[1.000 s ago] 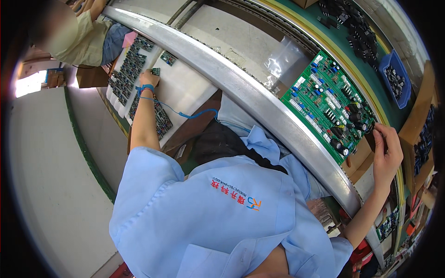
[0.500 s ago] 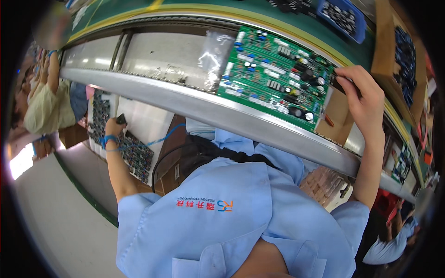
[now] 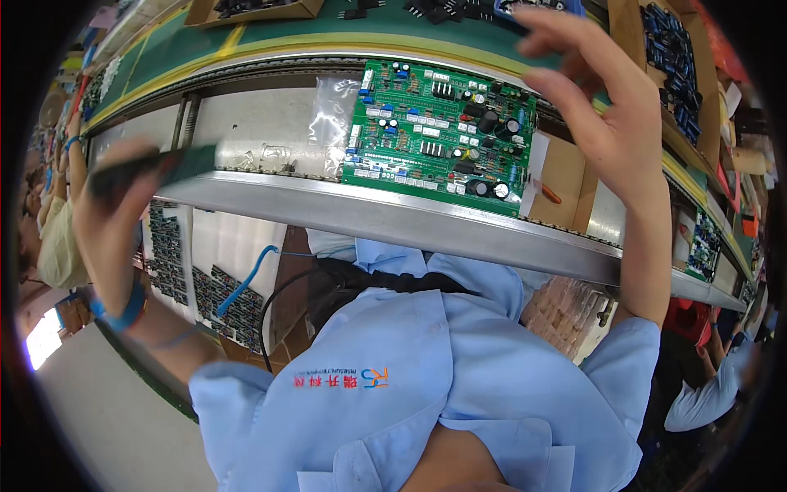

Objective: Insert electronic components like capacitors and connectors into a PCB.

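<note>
My left hand (image 3: 123,193), blurred by motion, is raised at the left over the conveyor's metal rail. It grips a small dark green circuit board (image 3: 193,161), seen nearly edge-on; its details are smeared. A wristband with a blue cord is on that wrist. My right hand (image 3: 602,115) is held above the far right corner of a large green circuit board (image 3: 443,135), fingers apart and holding nothing visible. That large board lies across the conveyor rails and carries white connectors, black capacitors and small blue parts.
Small populated boards (image 3: 238,303) lie in rows on white sheeting at the left. Beyond the conveyor, a green bench (image 3: 328,37) bears loose black parts, a blue bin (image 3: 566,6) and a cardboard box of blue-black components (image 3: 672,74). An orange-handled tool (image 3: 551,194) rests on cardboard right of the large board.
My left hand has risen from the rows of small boards to the conveyor's left side, bringing one board up. My right hand has moved off the large board's right edge toward the bench, its fingers spreading.
</note>
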A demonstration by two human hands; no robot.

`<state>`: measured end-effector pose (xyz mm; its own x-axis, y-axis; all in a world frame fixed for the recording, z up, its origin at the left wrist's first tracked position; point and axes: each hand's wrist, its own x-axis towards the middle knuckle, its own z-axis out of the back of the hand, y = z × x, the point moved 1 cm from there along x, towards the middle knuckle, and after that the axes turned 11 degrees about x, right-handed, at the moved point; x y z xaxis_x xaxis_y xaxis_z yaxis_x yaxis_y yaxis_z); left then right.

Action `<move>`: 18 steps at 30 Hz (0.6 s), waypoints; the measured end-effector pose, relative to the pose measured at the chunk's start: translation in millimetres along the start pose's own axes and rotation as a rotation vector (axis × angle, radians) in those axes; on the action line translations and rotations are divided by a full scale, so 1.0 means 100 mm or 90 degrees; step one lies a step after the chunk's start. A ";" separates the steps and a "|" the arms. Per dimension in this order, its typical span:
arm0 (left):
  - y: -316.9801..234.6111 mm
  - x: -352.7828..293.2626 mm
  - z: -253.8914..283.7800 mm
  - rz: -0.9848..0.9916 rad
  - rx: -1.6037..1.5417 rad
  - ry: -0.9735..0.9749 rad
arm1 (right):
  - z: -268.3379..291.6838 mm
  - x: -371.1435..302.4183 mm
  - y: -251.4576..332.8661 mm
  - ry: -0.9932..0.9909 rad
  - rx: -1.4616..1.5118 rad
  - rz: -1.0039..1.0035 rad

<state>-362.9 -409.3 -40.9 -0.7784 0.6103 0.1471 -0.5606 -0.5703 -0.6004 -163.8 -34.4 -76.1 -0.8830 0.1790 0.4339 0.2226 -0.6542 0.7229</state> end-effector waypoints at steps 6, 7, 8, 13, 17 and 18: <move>-1.12 1.26 -1.33 -0.456 0.053 -0.064 | -0.25 0.46 0.55 -0.076 0.020 0.236; -1.39 1.32 -1.49 -0.595 -0.030 -0.145 | -0.29 0.51 0.43 -0.101 0.000 0.398; -1.34 1.44 -1.61 -0.617 0.067 -0.198 | -0.31 0.52 0.33 -0.111 -0.030 0.398; -1.31 1.49 -1.90 -0.556 0.112 -0.115 | -0.27 0.54 -0.05 -0.089 -0.264 0.299; -1.22 1.49 -1.87 -0.521 0.162 -0.089 | -0.36 0.62 -0.22 -0.153 0.073 0.348; -1.17 1.49 -1.86 -0.522 0.132 -0.125 | -0.26 0.59 -0.17 -0.097 -0.311 0.305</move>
<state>-361.0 -149.0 -95.1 -0.1308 0.7777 0.6149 -0.9913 -0.0928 -0.0934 -230.3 -32.2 -76.8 -0.6586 -0.1340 0.7405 0.3302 -0.9357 0.1245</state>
